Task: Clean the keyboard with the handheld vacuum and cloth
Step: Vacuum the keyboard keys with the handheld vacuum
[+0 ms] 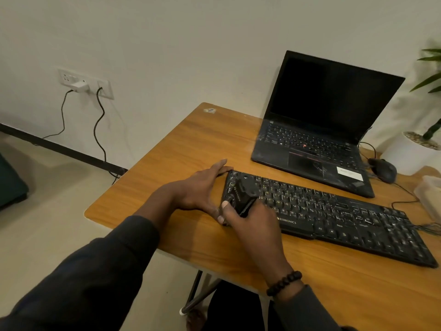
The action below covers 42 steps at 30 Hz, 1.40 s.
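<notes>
From the head view, a person at a wooden counter (pixel 181 149) works a small black handheld vacuum (pixel 242 194) over the left end of a black keyboard (pixel 334 218), which lies slantwise across the counter from near its left edge toward the right. The right hand (pixel 253 223) is wrapped around the vacuum, thumb up along its near side, the nozzle end down among the leftmost keys. The left hand (pixel 202 187) lies flat with fingers straight, pressed against the keyboard's left end as if to steady it — holding nothing.

The job looks to be in its early stretch: the vacuum sits at the first columns of keys, and pale specks show across the middle and right-hand keys, so most of the board appears yet to be covered. No cloth can be made out anywhere in view, so the wiping step seems not yet begun.

As for containers, a pale translucent box (pixel 429 194) sits at the counter's right edge; its contents cannot be told. Beyond it a white pot (pixel 405 156) holds pebbles and a green plant (pixel 432 75). An open laptop (pixel 322 130), screen dark, stands toward the far edge behind the keyboard — a black mouse (pixel 384 169) just beside it.
</notes>
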### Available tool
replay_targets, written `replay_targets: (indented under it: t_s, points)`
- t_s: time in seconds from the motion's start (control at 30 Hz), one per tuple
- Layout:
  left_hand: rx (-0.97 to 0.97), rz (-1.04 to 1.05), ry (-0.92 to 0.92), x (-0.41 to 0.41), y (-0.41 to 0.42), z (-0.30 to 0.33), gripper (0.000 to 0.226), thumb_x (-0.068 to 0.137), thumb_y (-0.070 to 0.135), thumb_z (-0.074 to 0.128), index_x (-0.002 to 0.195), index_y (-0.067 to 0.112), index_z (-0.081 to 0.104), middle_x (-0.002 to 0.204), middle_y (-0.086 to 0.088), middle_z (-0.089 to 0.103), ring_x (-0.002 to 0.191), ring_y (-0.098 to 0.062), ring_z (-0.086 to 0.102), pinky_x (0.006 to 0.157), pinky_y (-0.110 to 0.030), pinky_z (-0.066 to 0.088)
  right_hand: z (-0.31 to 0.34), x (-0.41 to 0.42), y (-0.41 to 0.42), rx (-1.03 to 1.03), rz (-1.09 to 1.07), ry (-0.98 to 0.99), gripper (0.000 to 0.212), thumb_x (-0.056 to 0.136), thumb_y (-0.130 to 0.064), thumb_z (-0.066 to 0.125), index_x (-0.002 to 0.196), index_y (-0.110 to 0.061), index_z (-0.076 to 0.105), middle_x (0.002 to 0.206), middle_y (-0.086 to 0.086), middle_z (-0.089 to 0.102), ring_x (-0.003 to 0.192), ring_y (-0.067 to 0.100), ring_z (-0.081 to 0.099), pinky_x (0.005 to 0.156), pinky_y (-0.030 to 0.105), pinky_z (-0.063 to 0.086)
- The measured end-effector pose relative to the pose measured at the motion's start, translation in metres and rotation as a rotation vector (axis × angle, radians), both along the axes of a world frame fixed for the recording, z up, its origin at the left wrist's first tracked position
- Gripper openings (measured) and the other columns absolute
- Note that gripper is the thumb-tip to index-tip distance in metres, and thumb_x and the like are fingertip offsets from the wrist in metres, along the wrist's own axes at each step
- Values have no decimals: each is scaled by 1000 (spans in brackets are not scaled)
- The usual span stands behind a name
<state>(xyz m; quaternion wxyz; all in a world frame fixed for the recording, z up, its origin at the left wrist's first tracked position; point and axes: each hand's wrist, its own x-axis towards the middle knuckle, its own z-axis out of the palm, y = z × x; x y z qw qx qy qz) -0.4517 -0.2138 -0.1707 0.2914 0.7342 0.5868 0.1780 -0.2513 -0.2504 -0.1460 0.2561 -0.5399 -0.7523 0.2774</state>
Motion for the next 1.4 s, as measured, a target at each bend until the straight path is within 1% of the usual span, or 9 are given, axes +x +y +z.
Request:
replay_targets:
  t_s: [0.2, 0.37, 0.5, 0.6, 0.73, 0.9, 1.1, 1.3, 1.4]
  points:
    - [-2, 0, -20, 1, -2, 1, 148, 56, 55, 91, 156, 27, -14, 164, 14, 11, 150, -18, 10, 122, -41, 13, 19, 11, 10, -62, -24, 92, 21, 87, -49, 61, 75, -35, 52, 74, -14, 62, 71, 3, 60, 69, 31, 56]
    - [11, -3, -8, 0, 0, -1, 147, 57, 52, 92, 156, 24, -13, 163, 15, 11, 150, -16, 10, 122, -40, 11, 5, 0, -3, -7, 52, -6, 27, 83, -54, 59, 82, -27, 63, 69, -9, 64, 65, 4, 59, 52, 24, 46]
    - [-7, 2, -27, 2, -2, 2, 147, 56, 53, 92, 156, 29, -13, 164, 14, 12, 148, -16, 11, 121, -39, 12, 20, 13, 15, -119, -36, 132, 19, 87, -46, 63, 75, -34, 53, 74, -12, 62, 76, 8, 63, 66, 28, 54]
    - [-7, 10, -23, 2, -2, 2, 147, 56, 53, 92, 156, 29, -13, 164, 13, 11, 150, -18, 10, 121, -39, 13, 18, 9, 21, -12, -74, 57, 19, 86, -50, 61, 81, -32, 56, 72, -12, 63, 70, 5, 61, 61, 27, 53]
    - [17, 6, -6, 1, 0, -1, 146, 60, 45, 93, 157, 21, -13, 164, 14, 12, 149, -14, 10, 121, -34, 11, 7, -5, 0, 35, 61, -60, 26, 85, -52, 59, 86, -26, 61, 69, -8, 64, 63, 7, 60, 51, 24, 44]
    - [-23, 11, -22, 2, -1, 0, 146, 54, 58, 91, 154, 34, -14, 164, 13, 10, 151, -20, 8, 122, -48, 13, 29, 4, 27, -62, 113, 110, 16, 87, -46, 63, 94, -33, 60, 86, -10, 68, 80, 5, 65, 71, 30, 56]
    - [9, 25, -70, 4, -2, 3, 133, 49, 62, 91, 151, 34, 10, 146, 11, 39, 137, -15, 38, 114, -46, 36, 37, -3, 62, -68, 484, -143, 36, 84, -48, 67, 108, -21, 63, 94, -4, 70, 83, 11, 67, 78, 43, 57]
    - [-38, 36, -10, 2, 0, 1, 147, 46, 72, 86, 154, 39, -9, 164, 7, 15, 149, -24, 16, 120, -52, 21, 52, 24, 87, -84, 537, -311, 39, 82, -49, 69, 113, -26, 60, 102, -9, 69, 88, 3, 64, 79, 29, 56]
    - [-57, 32, -11, 2, 0, 3, 147, 47, 71, 86, 154, 39, -9, 163, 6, 16, 149, -24, 16, 120, -52, 21, 52, 24, 88, -118, 496, -181, 30, 83, -47, 68, 108, -33, 57, 101, -12, 67, 88, 0, 63, 76, 19, 54]
